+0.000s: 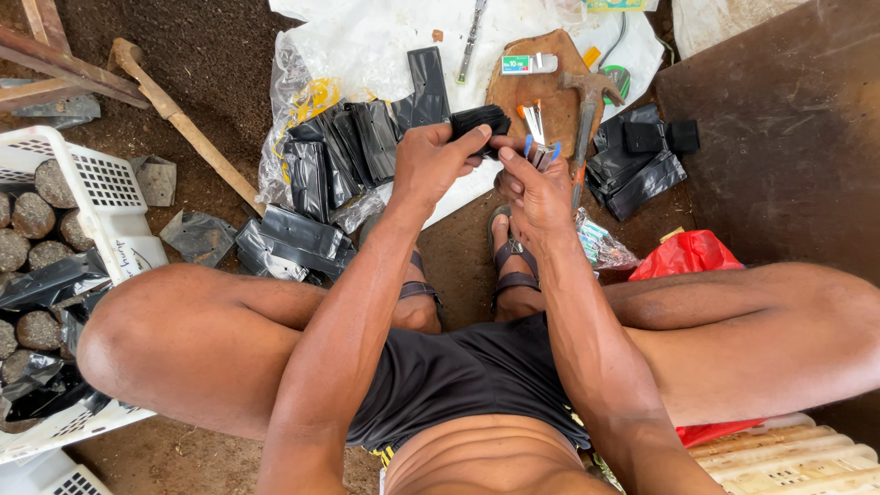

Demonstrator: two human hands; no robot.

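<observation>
I'm pinching a folded stack of black plastic bags (478, 120) in my left hand (431, 165), its long axis running toward my right hand (536, 188), whose fingertips are touching the near end.

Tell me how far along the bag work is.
Done: soil-filled black bags sit in the white basket. In hand: the left hand and right hand both grip a small black folded bag. Left: flat black bags lie piled on the white sheet, with more beside the hammer.
</observation>
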